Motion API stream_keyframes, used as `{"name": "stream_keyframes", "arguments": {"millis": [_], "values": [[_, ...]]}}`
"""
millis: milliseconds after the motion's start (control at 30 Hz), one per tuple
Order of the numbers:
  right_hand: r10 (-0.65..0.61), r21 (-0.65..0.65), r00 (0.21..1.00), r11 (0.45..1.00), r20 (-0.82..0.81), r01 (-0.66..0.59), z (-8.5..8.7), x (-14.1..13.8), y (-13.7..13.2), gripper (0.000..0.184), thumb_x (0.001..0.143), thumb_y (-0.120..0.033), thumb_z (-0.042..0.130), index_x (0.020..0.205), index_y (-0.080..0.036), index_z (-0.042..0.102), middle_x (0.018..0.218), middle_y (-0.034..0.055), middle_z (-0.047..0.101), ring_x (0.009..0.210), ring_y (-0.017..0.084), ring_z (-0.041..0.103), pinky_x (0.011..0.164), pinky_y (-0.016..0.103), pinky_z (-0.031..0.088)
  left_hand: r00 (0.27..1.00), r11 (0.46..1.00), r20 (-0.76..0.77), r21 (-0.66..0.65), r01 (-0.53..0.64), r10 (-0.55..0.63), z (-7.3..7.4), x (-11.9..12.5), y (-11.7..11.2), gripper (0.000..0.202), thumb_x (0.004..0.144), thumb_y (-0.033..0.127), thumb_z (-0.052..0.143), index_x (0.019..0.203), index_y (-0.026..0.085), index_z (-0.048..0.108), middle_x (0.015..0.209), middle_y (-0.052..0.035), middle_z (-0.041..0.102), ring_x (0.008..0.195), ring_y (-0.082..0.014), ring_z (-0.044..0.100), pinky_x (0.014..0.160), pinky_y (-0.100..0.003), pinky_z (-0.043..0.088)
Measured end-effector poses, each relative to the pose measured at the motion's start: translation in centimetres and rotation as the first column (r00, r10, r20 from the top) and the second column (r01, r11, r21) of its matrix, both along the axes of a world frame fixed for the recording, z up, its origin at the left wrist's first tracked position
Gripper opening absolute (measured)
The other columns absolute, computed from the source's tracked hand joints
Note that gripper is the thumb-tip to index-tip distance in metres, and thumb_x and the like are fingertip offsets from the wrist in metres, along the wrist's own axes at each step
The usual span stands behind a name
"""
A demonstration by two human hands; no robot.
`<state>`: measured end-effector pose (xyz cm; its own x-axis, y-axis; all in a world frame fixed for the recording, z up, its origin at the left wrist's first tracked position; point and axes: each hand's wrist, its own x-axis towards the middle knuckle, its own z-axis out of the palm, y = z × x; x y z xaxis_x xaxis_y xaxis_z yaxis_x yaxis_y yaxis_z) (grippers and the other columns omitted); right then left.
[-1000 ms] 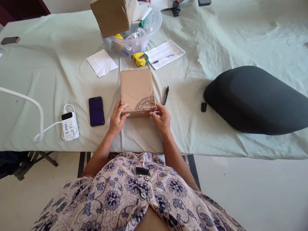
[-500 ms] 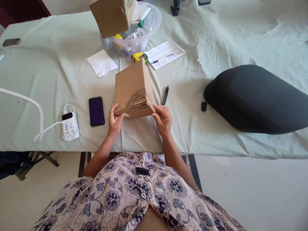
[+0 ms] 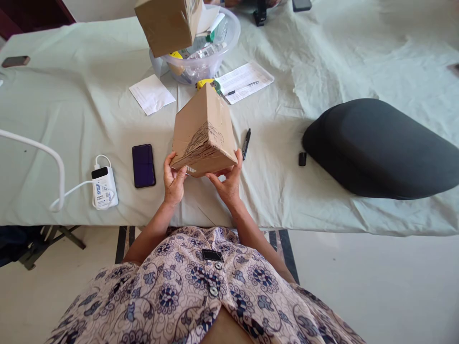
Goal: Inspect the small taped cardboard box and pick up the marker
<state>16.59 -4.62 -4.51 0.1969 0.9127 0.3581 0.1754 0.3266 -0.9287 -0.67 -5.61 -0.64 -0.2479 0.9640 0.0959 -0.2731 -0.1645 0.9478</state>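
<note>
Between my two hands is a brown cardboard box, tilted so that one vertical edge faces me. Black scribbled lines spread over both of its visible sides around that edge. My left hand grips the near left corner, thumb in front beside a small white patterned patch. On the near right corner, my right hand holds the box with its thumb below and fingers at the side. A black marker lies uncapped just right of the box, and its black cap stands farther right.
Behind the box are a yellow tape measure, a paper sheet with a pen, a white paper and a plastic tub beside another carton. A phone and power bank lie left; a black padded seat lies right.
The box has turned so its scribbled edge moved left and its right side shows more. My right hand has shifted left and under the near right corner.
</note>
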Motion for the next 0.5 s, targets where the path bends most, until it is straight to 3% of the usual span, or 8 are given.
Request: {"name": "stream_keyframes", "arguments": {"millis": [100,200,300,400,500], "values": [[-0.018,0.017,0.994,1.0,0.104,0.017,-0.6,-0.1,0.2,0.125,0.075,-0.07,0.084,0.169,-0.035,0.009,0.162,0.0187,0.05,0.081,0.015,0.067,0.069,0.033,0.063,0.999,1.0,0.048,-0.019,-0.016,0.016,0.6,0.3,-0.3,0.065,0.083,0.053,0.086,0.138,0.04,0.054,0.142,-0.0046,0.066,0.119,-0.0197,0.068,0.084,-0.026,0.061],[-0.072,0.097,0.952,0.994,0.298,0.044,-0.8,0.2,0.6,0.138,0.07,-0.08,0.081,0.168,-0.031,-0.002,0.173,0.0266,0.031,0.12,0.029,0.07,0.088,0.042,0.067,0.996,0.999,0.084,-0.035,-0.035,0.038,1.1,0.5,-0.5,0.068,0.081,0.053,0.088,0.138,0.039,0.055,0.143,-0.0056,0.066,0.12,-0.0211,0.069,0.081,-0.026,0.062],[-0.158,0.22,0.884,0.973,0.44,0.065,-0.3,0.4,1.1,0.143,0.069,-0.083,0.079,0.168,-0.029,-0.009,0.169,0.028,0.034,0.149,0.04,0.054,0.111,0.058,0.06,0.995,0.998,0.098,-0.058,-0.03,0.036,1.5,0.6,-0.7,0.071,0.08,0.055,0.088,0.141,0.04,0.054,0.146,-0.0065,0.065,0.126,-0.0235,0.068,0.089,-0.031,0.064],[-0.195,0.3,0.849,0.953,0.49,0.045,1.0,0.7,1.3,0.137,0.071,-0.083,0.076,0.168,-0.03,-0.005,0.165,0.0255,0.039,0.154,0.042,0.05,0.12,0.068,0.051,0.994,0.996,0.101,-0.086,-0.027,0.035,1.9,0.6,-0.8,0.076,0.078,0.059,0.089,0.143,0.039,0.054,0.15,-0.0079,0.064,0.131,-0.0265,0.066,0.096,-0.036,0.064],[-0.2,0.361,0.856,0.932,0.477,0.017,2.5,0.9,1.3,0.122,0.077,-0.078,0.075,0.168,-0.032,0.008,0.166,0.0218,0.04,0.157,0.04,0.045,0.125,0.071,0.045,0.989,0.992,0.132,-0.122,-0.042,0.058,1.9,0.5,-0.9,0.086,0.074,0.062,0.091,0.148,0.04,0.052,0.152,-0.0089,0.064,0.131,-0.0276,0.067,0.092,-0.035,0.065]]}}
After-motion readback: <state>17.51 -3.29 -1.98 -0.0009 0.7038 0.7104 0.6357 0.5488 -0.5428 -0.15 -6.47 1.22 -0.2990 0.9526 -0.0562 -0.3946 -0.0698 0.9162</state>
